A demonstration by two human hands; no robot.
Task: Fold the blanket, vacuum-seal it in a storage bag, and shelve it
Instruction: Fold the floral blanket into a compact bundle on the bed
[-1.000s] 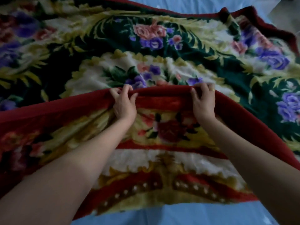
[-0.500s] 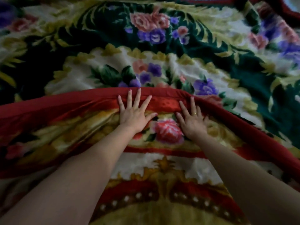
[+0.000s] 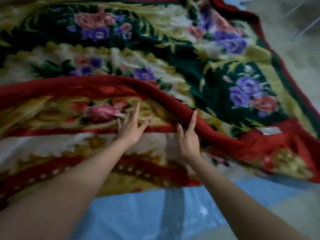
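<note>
I see the floral blanket (image 3: 173,49) spread over the blue sheet (image 3: 155,213), its red edge folded over. My left hand (image 3: 130,126) lies flat, fingers spread; my right hand (image 3: 187,139), straight-fingered, touches the edge. Both have slid rightward since half a second ago.

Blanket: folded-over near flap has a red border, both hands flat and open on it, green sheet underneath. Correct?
Not quite: the sheet under the blanket is light blue, not green, as the head view shows. The rest holds: the red border edges the folded flap, and the left hand and right hand lie open on it.
</note>
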